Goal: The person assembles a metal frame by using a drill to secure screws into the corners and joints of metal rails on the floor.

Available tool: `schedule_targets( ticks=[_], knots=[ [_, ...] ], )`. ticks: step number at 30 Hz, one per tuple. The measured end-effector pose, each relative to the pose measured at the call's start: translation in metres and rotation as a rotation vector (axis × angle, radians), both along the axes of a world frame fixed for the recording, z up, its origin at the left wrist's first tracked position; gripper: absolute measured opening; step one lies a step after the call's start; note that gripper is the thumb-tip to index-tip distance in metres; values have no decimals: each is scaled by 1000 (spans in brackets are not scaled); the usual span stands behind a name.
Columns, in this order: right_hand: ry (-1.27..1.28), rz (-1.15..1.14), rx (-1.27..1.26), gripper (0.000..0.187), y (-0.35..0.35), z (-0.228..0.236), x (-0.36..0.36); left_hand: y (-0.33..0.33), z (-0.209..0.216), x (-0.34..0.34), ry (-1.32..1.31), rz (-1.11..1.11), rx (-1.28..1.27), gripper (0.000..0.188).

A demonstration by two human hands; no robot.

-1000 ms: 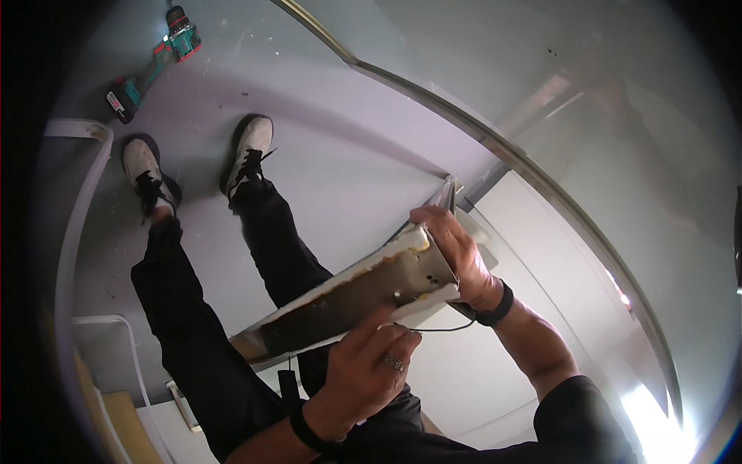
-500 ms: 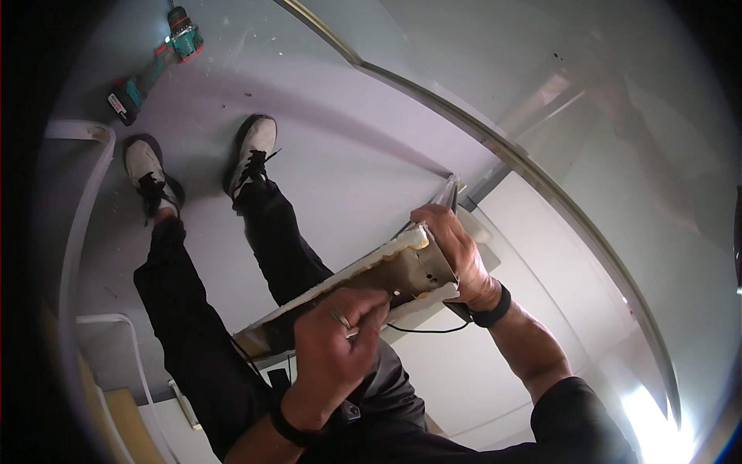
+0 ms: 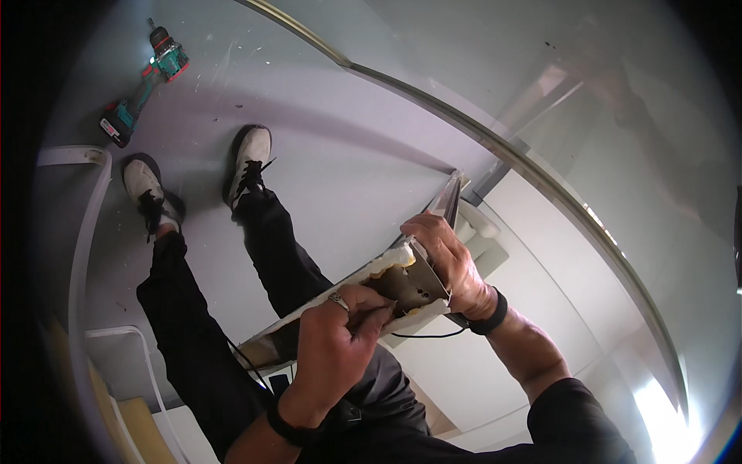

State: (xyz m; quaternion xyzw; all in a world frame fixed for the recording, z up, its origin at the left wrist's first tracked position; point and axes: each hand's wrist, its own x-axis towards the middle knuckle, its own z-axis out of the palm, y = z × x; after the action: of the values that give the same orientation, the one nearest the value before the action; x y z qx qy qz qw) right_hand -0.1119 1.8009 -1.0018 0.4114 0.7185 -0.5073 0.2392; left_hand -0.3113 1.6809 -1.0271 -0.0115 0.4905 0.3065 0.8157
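A long metal channel with ragged white and yellowish edges lies slantwise across my lap. Small dark holes show in its end face. My right hand is wrapped round the channel's right end, fingers over the far edge and a black band on the wrist. Inside the channel's opening, the fingertips of my left hand are pinched together close to the inner wall. Whatever they hold is hidden. A ring sits on one left finger.
A green and black cordless drill lies on the floor at the far left. White bent tubing rises along the left side. A metal-edged glassy panel crosses the right, beside white boards. A black cord hangs below the channel.
My left fingertips have moved deeper into the channel, and a small white spot beside them is no longer visible. The channel's right end has tilted slightly; my right hand keeps its grip.
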Motion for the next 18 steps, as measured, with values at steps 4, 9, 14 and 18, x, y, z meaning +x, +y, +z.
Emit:
schedule_targets(
  ticks=[4, 9, 14, 18],
  knots=[
    [0, -14, 68, 81, -10, 1, 2, -9, 3, 3, -51, -22, 38, 4],
    [-60, -29, 71, 75, -13, 0, -1, -13, 4, 7, -6, 39, 2, 3],
    [-67, -50, 45, 73, -11, -2, -4, -16, 2, 7, 3, 39, 22, 4],
    [-78, -9, -6, 77, -3, 1, -6, -19, 2, 6, 0, 76, 69, 7]
  ],
)
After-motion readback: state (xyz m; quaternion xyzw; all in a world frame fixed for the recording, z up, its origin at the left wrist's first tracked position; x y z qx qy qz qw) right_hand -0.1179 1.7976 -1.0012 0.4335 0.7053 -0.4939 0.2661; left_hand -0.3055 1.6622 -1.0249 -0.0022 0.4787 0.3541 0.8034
